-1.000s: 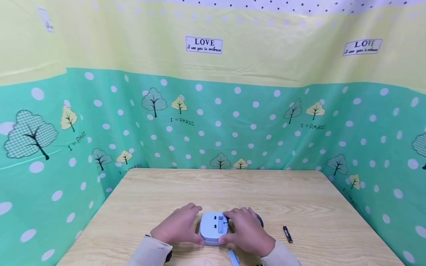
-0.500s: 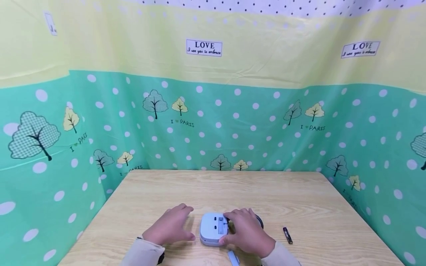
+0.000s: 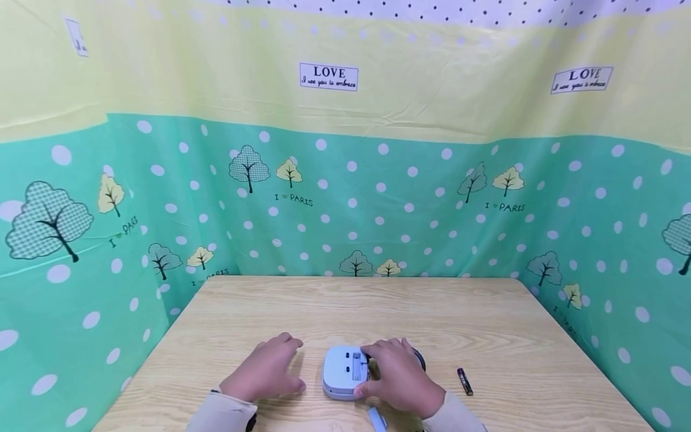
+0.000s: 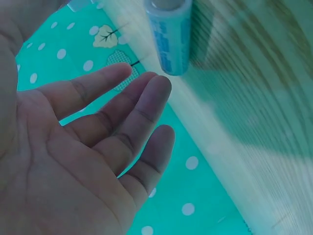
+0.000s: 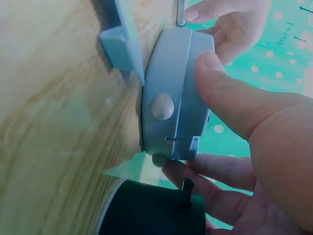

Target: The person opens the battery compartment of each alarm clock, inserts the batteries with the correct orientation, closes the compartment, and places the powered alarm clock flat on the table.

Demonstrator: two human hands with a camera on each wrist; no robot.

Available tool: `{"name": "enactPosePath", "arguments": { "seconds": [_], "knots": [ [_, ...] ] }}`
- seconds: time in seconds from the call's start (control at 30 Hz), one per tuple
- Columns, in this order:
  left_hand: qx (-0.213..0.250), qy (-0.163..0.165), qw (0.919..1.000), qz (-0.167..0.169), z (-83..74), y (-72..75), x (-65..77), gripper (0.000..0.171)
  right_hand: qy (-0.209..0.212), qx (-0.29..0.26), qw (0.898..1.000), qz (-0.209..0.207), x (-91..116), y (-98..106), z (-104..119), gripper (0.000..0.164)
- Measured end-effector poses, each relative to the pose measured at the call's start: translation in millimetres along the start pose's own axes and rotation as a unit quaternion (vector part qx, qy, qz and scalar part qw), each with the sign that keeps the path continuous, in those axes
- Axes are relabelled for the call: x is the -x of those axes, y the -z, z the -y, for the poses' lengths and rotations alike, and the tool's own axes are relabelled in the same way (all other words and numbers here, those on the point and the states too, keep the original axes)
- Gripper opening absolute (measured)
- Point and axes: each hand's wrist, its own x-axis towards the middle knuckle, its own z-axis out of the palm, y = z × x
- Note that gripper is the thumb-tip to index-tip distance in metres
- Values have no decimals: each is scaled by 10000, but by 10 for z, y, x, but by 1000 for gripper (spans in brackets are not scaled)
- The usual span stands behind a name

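Note:
A light-blue rounded-square device [image 3: 337,372] lies on the table with its battery compartment exposed on top. My right hand [image 3: 399,378] holds its right side, thumb on the near edge and fingers round the far corner. To the left, clear of the device, my left hand [image 3: 264,369] has its fingers loosely spread. Just off those fingertips, in the left wrist view, stands a white cylinder with blue print [image 4: 168,41], hidden in the head view. The light-blue battery cover [image 3: 378,419] sits at the near side of the device. A dark battery [image 3: 465,381] lies to the right.
Beside my right fingers is a dark green, cup-like object [image 5: 151,210], mostly hidden by the hand in the head view. The wooden table [image 3: 356,306] is enclosed by a green and yellow curtain [image 3: 351,198] at the back and both sides.
My left hand has let go of the device's left side and drawn away to the left. The right hand keeps its hold, and the device has stayed in place.

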Motion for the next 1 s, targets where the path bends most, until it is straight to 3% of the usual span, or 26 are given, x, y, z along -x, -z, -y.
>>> {"name": "enactPosePath", "arguments": {
  "seconds": [0.53,1.0],
  "knots": [
    [-23,683,9976,-110,50,18,47,70,-24,76,10000,-19,-5,-25,-6,90],
    [174,792,9967,-11,59,30,71,49,-58,39,10000,-22,-16,-27,2,91]
  ]
}}
